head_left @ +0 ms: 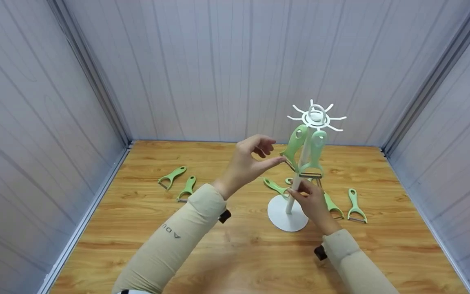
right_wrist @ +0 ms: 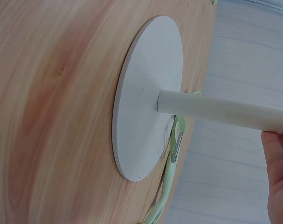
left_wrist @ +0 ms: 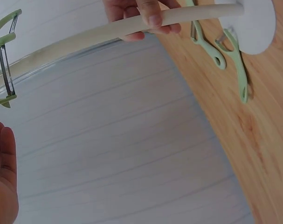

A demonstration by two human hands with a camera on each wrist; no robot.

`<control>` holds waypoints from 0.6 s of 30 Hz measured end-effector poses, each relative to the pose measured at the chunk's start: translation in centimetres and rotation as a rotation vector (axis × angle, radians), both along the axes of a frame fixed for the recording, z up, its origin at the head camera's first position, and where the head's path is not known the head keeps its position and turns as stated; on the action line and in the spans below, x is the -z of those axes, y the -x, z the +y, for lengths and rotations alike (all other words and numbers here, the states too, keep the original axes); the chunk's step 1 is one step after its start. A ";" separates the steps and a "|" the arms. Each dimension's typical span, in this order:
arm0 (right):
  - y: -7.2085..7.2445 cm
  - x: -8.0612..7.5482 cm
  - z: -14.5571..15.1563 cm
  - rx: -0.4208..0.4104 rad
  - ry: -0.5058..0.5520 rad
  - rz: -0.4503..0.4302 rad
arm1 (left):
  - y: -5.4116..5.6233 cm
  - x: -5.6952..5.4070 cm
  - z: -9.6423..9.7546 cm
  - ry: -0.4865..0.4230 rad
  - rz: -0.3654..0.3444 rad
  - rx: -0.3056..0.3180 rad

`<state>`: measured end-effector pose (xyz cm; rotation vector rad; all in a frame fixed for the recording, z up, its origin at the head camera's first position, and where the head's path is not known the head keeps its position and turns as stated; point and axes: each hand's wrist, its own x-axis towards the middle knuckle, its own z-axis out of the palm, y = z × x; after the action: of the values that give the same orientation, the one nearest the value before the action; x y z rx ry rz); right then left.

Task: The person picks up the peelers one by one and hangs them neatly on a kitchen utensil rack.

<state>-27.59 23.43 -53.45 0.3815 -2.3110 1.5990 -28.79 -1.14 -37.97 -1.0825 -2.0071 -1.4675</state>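
A white stand has a round base [head_left: 288,223], an upright pole [right_wrist: 216,109] and a ring of hooks [head_left: 315,118] on top. Two green peelers hang from the hooks side by side, the left peeler [head_left: 295,143] tilted and the right peeler [head_left: 316,153] with its blade down. My right hand [head_left: 311,201] grips the pole below them, thumb on one side and fingers round the other. Beside the left hanging peeler, my left hand [head_left: 251,160] is raised with thumb extended and fingers loosely bent, holding nothing. The left wrist view shows its fingers [left_wrist: 6,154] apart from the peeler.
On the wooden table [head_left: 145,232], two peelers lie at left, one peeler [head_left: 173,176] behind another peeler [head_left: 187,187]. Behind the base lies a peeler [head_left: 275,186]; to the right are a peeler [head_left: 333,207] and a further peeler [head_left: 355,204]. Pale panels [head_left: 227,73] wall the table.
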 end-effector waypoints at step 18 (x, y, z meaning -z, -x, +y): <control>0.2 0.4 0.2 -0.006 0.021 0.004 | 0.3 2.9 -4.9 0.036 -0.064 -0.089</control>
<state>-27.75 23.58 -53.84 0.3873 -2.2909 1.6225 -29.13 -6.00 -40.88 -0.9586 -2.1048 -1.4427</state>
